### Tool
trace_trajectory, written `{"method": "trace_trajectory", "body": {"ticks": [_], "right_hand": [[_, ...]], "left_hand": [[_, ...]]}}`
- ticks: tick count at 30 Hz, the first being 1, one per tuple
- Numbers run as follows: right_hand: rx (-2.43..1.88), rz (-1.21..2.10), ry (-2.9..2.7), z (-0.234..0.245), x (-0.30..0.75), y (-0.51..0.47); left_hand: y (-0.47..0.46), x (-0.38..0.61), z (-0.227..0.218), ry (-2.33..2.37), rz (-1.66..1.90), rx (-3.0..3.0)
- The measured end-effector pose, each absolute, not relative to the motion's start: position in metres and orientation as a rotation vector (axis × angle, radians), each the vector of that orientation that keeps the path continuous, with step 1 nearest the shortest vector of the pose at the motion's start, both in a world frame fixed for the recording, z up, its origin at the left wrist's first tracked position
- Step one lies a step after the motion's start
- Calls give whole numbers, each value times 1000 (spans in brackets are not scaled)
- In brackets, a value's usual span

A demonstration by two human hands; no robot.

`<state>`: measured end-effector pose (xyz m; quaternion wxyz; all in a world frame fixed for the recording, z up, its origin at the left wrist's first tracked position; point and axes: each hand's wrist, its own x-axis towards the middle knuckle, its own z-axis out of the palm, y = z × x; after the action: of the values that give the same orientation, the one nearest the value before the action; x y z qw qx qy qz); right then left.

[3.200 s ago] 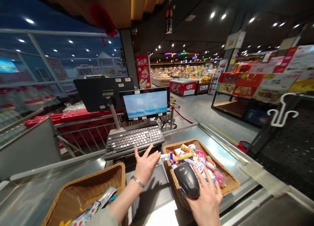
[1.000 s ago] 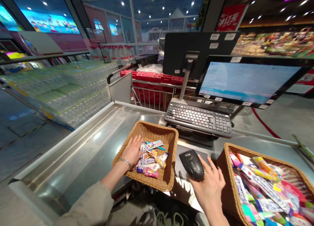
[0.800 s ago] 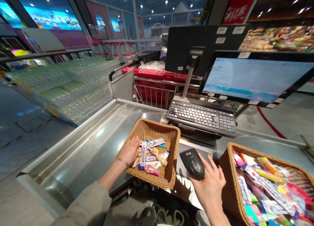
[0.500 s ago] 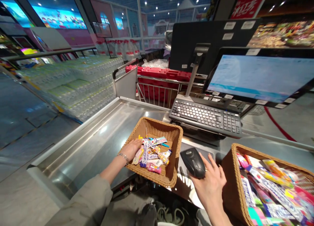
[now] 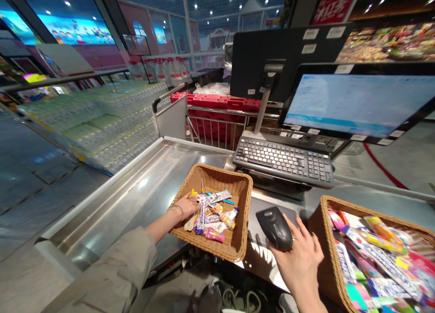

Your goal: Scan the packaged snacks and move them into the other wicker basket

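Wicker basket: brown, upright, open at the top, resting on the surface.
Sweets: a loose pile inside; blue-and-white sticks lie crossed, a yellow piece at 10 o'clock, a pink pack at 6 o'clock.
Scanner: black, gripped by the right hand, nose toward 11 o'clock, at the basket's 3 o'clock.

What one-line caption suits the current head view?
Left hand in a wicker basket of wrapped candies, right hand holding a black barcode scanner at a checkout counter.
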<state>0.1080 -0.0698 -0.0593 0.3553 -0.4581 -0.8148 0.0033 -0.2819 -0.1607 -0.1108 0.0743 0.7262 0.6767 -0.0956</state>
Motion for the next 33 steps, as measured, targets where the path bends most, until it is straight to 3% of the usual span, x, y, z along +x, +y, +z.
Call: {"method": "trace_trajectory", "body": {"ticks": [20, 33], "right_hand": [[-1211, -91, -2086, -53, 113, -73], [-1209, -71, -2081, -51, 115, -73]], "left_hand": [[-147, -264, -106, 2084, -477, 2049], [-143, -255, -87, 2143, -291, 2188]]}}
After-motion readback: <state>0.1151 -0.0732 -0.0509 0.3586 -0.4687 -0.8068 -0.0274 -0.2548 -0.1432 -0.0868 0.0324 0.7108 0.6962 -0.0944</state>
